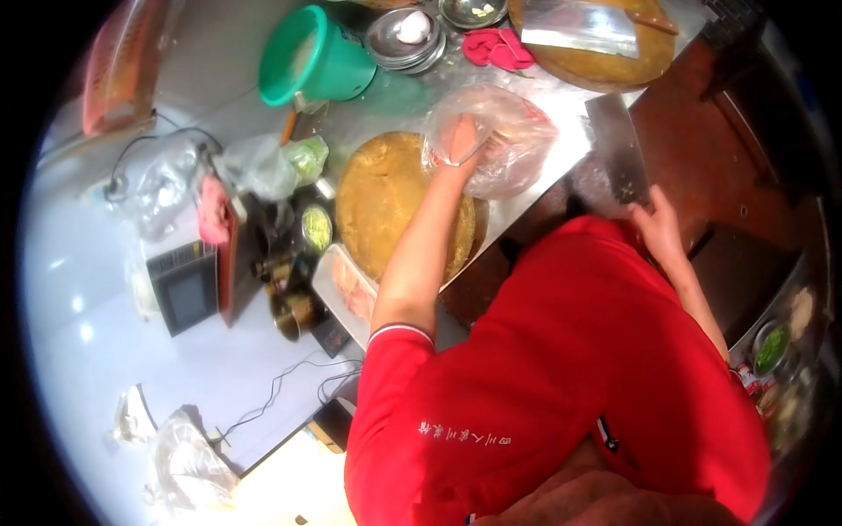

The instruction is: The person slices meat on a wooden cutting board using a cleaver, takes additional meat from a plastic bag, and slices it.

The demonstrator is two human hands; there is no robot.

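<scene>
My left hand (463,142) is inside the mouth of a clear plastic bag (509,162) that has something reddish in it. The bag's film blurs my fingers, so their grip cannot be made out. Beside the bag lies a round wooden board (377,197), with my forearm across it. Off the table's edge, to the right, my right hand (656,217) is closed round the handle end of a cleaver (617,140), whose broad blade points away from me.
Behind are a green bucket (346,70), stacked metal bowls (399,53), a red cloth (497,49) and a second board (653,66) bearing another cleaver (579,28). A tray of pale meat (353,287) and a bowl of chopped greens (316,227) sit at the left.
</scene>
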